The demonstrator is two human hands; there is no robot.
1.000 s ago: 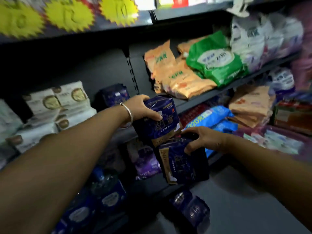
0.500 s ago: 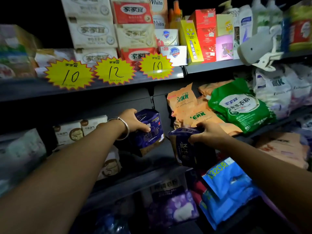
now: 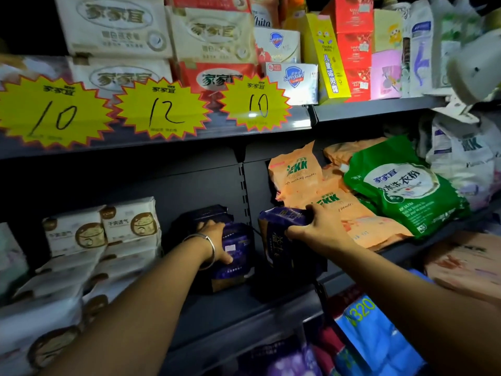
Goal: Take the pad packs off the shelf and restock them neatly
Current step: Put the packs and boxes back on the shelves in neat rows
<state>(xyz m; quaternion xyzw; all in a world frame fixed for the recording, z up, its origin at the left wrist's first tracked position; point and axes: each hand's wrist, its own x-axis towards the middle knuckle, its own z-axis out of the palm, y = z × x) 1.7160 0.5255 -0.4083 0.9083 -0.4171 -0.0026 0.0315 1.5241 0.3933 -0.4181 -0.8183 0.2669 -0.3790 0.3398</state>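
The dark middle shelf [image 3: 244,308] holds two navy pad packs: one [image 3: 235,248] stands upright beside white tissue packs [image 3: 108,229], the other [image 3: 282,240] stands just left of orange detergent bags [image 3: 339,210]. A third dark pack [image 3: 206,215] behind is hard to make out. The left hand [image 3: 217,240] (bangle at the wrist) curls around the first pack's side; the right hand [image 3: 322,226] grips the second pack's top, fingers curled over it.
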